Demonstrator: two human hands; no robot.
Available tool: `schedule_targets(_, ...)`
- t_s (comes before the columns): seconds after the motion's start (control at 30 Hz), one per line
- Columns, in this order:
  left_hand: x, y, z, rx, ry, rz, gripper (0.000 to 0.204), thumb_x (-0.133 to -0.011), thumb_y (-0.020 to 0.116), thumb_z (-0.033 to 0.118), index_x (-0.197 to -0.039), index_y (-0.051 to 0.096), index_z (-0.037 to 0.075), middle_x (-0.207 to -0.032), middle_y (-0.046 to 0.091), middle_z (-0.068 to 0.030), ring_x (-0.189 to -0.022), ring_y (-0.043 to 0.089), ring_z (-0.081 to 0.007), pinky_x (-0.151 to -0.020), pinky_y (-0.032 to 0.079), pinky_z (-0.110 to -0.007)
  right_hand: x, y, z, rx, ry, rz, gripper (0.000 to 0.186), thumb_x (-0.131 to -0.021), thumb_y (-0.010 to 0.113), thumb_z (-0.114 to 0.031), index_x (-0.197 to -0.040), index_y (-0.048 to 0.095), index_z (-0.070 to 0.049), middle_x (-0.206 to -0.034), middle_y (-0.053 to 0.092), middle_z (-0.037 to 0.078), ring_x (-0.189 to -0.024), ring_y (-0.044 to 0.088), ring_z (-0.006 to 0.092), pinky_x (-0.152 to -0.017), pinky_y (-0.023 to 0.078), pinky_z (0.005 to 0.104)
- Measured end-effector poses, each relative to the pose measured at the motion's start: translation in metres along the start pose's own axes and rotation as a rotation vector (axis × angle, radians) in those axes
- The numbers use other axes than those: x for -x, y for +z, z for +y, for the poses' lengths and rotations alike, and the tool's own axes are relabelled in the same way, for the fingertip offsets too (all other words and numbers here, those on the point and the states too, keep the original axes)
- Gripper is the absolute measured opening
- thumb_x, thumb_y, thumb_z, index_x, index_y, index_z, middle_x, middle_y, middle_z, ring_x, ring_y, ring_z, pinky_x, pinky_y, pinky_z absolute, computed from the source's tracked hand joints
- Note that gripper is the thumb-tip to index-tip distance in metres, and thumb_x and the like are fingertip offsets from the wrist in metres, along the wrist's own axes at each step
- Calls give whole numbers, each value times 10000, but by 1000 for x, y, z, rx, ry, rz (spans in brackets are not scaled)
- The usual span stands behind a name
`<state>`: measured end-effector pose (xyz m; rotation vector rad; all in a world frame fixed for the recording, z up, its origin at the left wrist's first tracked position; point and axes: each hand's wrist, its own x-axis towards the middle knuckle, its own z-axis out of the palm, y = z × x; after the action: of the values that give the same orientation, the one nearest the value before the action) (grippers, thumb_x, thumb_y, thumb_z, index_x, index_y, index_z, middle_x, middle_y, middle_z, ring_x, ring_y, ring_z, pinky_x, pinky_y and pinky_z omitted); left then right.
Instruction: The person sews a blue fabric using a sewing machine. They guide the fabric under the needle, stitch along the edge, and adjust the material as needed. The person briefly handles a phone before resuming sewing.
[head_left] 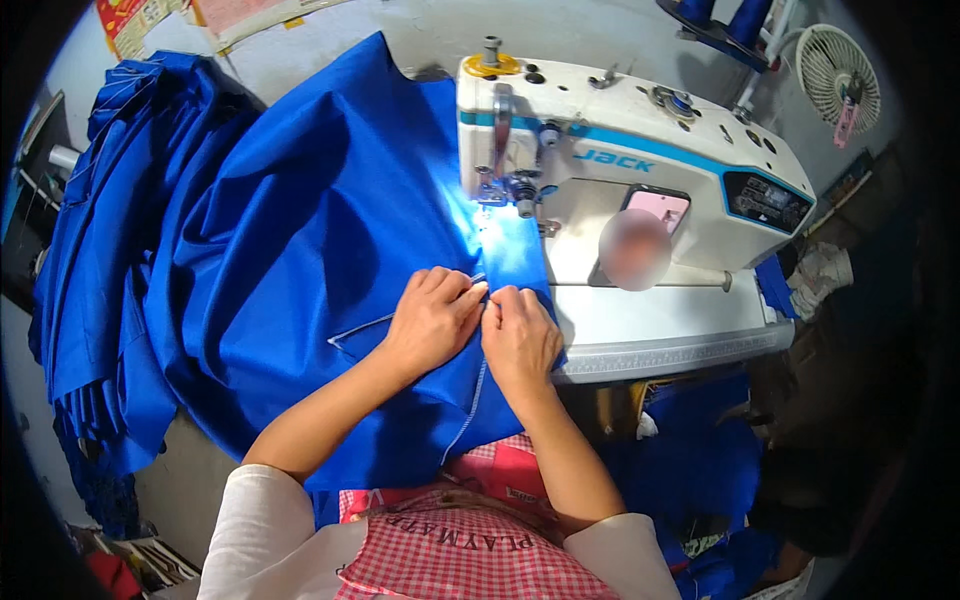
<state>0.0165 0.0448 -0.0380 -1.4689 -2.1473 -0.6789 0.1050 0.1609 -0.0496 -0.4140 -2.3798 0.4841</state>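
Blue cloth (290, 220) spreads over the sewing table and up under the needle area (490, 200) of a white sewing machine (650, 125), where a lamp lights it brightly. My left hand (430, 318) grips the cloth at a white-stitched seam (465, 405), fingers bent and pressed onto it just below the needle. Close beside it, my right hand (522, 335) has its fingers curled on the cloth's right-hand strip, pinching it near the same seam. The two hands' fingertips almost meet; what lies under them is hidden.
Folded blue cloth (100, 270) is heaped at the left. A phone (655, 205) leans on the machine above its white bed (660, 330). Thread cones (740, 30) and a small fan (830, 70) are at the top right. More blue cloth (680, 470) hangs below the table.
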Motion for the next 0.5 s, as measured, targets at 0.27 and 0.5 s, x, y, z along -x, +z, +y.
schedule_targets(0.27, 0, 2, -1, 80, -101, -46, 320, -784, 704, 131, -1098, 682, 76, -914, 584, -76, -854, 556, -256, -746, 449, -364, 4, 1, 1, 48, -68, 29, 103, -848, 645, -135, -845, 553, -89, -797, 533, 94, -736, 610, 286, -599, 504, 426)
schedule_targets(0.5, -2, 0, -4, 71, -132, -66, 319, -791, 697, 147, -1105, 687, 92, -910, 579, -70, -863, 550, -250, -739, 435, -368, 0, 1, 0, 13, -75, 10, 113, -859, 644, -135, -845, 545, -83, -797, 531, 100, -729, 608, 297, -594, 502, 429)
